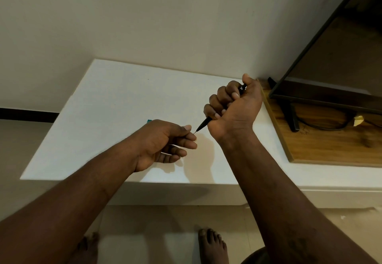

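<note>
My right hand (233,106) grips a black mechanical pencil (203,124) in a fist above the white slab (115,106), thumb near the pencil's top end. The thin tip points down and left. My left hand (165,142) is just left of the tip, thumb and forefinger pinched together right at the tip on something too thin to make out. A small teal object (148,121) peeks out behind my left hand, mostly hidden.
The white slab juts from a cream wall (144,15). To the right a wooden board (330,139) carries a dark flat screen (334,57) on a stand with a cable. My bare feet (213,245) stand on the tiled floor below.
</note>
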The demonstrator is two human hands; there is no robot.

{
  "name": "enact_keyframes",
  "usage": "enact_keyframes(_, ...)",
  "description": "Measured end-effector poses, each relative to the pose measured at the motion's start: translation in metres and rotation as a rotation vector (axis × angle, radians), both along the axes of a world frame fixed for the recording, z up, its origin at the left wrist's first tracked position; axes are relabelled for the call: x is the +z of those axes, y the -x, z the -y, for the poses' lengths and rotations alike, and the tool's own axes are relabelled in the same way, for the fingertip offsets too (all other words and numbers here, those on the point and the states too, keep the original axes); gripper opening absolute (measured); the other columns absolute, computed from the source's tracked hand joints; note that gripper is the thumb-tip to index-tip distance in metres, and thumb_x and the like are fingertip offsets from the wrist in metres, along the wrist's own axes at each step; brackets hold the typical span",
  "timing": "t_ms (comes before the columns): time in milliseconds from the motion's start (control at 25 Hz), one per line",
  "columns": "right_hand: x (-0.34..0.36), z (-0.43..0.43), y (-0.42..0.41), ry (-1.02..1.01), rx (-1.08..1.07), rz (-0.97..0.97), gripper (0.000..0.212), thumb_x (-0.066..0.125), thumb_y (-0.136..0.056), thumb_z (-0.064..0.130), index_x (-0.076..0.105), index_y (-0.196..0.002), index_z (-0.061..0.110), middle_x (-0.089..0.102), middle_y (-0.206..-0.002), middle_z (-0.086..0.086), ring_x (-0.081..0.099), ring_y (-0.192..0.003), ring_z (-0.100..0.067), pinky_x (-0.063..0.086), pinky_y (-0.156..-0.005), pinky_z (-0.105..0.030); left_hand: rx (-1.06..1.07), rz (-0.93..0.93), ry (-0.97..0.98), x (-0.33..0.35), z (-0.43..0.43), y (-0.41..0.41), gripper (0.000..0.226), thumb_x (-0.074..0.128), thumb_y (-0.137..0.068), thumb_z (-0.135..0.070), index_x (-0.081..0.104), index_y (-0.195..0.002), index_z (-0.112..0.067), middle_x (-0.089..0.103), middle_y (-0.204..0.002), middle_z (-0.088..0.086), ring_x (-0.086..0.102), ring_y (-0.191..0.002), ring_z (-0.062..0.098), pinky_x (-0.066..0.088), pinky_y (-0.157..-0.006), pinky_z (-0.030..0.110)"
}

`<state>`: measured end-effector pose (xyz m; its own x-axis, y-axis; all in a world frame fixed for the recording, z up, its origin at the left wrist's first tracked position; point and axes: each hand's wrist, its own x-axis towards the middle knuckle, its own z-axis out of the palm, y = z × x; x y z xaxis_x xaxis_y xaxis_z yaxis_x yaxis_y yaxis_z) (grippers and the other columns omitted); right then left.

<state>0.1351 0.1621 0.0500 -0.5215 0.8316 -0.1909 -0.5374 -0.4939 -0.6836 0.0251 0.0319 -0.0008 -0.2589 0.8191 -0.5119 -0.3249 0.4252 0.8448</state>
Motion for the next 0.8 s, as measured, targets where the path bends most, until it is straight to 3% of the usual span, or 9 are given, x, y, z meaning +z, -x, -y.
enact_keyframes(800,-0.0010,-0.0044,-0.0017,0.015,-0.039,-0.002,0.051,0.045,-0.102,0.044,0.032,-0.059,0.019,0.021,-0.052,0.004,0.013,-0.044,-0.013,0.015,-0.042,-0.023,0.017,-0.006,0.033,0.0007,0.0007,0.0009,0.043,0.065,-0.094,-0.057,0.086,-0.092,-0.020,0.083,-0.099,0.004,0.074,-0.066,0.010,0.058,-0.057,0.025)
